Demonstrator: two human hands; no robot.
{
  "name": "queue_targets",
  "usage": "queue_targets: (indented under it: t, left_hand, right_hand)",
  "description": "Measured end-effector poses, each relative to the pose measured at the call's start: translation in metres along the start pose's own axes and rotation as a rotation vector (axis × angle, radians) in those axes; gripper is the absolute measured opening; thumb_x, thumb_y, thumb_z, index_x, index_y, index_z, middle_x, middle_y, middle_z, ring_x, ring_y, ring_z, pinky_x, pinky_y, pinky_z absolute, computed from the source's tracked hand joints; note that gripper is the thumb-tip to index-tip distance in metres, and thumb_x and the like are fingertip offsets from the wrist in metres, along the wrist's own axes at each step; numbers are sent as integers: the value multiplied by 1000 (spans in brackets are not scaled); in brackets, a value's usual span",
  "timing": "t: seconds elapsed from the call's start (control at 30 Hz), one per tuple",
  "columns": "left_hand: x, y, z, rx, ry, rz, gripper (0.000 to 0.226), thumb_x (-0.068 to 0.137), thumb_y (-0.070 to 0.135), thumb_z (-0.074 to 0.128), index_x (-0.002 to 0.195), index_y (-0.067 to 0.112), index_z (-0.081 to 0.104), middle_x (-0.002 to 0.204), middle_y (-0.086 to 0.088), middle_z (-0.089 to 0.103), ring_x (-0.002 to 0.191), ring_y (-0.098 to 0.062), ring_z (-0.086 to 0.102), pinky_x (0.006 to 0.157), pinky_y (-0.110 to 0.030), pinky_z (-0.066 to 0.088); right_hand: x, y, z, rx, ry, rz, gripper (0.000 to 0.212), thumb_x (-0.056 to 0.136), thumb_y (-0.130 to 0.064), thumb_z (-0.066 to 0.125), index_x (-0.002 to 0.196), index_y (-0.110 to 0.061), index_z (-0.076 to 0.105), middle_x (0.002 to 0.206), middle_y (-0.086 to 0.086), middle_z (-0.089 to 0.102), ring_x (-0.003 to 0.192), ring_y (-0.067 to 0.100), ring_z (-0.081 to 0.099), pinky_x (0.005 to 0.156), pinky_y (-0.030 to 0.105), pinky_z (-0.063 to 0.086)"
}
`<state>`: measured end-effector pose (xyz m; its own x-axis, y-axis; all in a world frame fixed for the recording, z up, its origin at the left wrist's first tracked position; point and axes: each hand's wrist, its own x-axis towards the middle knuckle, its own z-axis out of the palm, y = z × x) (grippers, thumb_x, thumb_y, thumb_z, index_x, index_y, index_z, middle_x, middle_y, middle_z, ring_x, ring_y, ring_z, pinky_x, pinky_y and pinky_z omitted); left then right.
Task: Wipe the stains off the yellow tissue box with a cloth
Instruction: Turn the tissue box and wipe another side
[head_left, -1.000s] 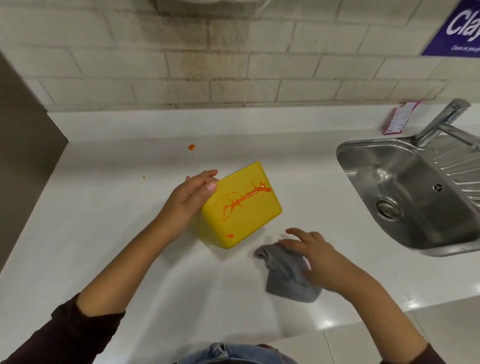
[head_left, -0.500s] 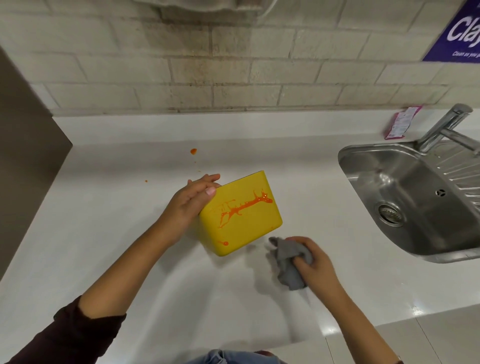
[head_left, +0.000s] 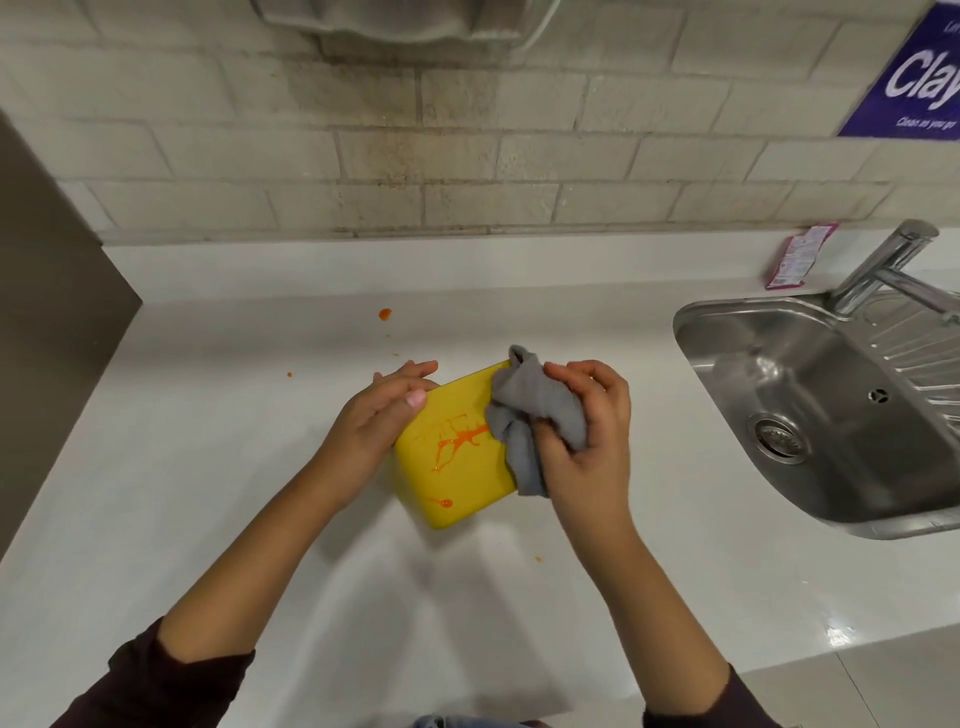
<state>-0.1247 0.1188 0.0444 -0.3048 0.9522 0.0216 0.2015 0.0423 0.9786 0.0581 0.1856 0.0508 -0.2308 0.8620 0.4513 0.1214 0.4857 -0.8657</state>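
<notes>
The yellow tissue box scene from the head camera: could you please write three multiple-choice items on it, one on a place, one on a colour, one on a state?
1. Where does the grey cloth lie?
A. in the sink
B. against the right side of the yellow tissue box
C. flat on the counter

2. What colour are the stains on the box?
A. orange
B. blue
C. black

3. How does the left hand stand?
A. flat on the counter
B. in the sink
C. holding the box's left side

Key: 1 B, the right hand presses the bunched cloth onto the box; 2 A, orange streaks show on the yellow face; 3 C, its fingers wrap the box's left edge.
</notes>
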Motion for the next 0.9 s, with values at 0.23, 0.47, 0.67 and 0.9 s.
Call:
queue_targets:
  t: [0.23,0.47,0.67,0.9]
  left_hand:
    - [1,1,1,-2,28,-2,34,72,53,42,95,36,60,125,19,52,133,-5,36,119,-45,12]
    - [1,2,1,-29,25,-14,31,72,52,44,95,38,59,125,17,52,135,-9,35,118,-48,15]
    - [3,3,-1,-21,21,-17,26,78,38,39,92,35,60,131,12,50,136,-10,33,117,-49,15]
    - [8,6,0,-51,39,-43,26,77,39,38,93,42,58,135,12,47,138,-8,28,116,-38,22]
  right_hand:
    - [-7,14,6,-314,-158,-220,47,83,-19,44,128,-20,55,133,-4,41,110,12,34,95,7,25]
    - [-3,13,9,-308,-82,-216,34,89,-24,50,119,-12,63,105,7,55,95,8,48,81,20,43]
    - [-10,18,-3,-402,-51,-292,30,85,-21,56,108,-6,68,75,8,50,66,9,44,54,16,36]
    - [0,13,12,-425,-20,-233,34,84,-33,59,103,-7,70,91,12,55,85,19,46,75,27,40]
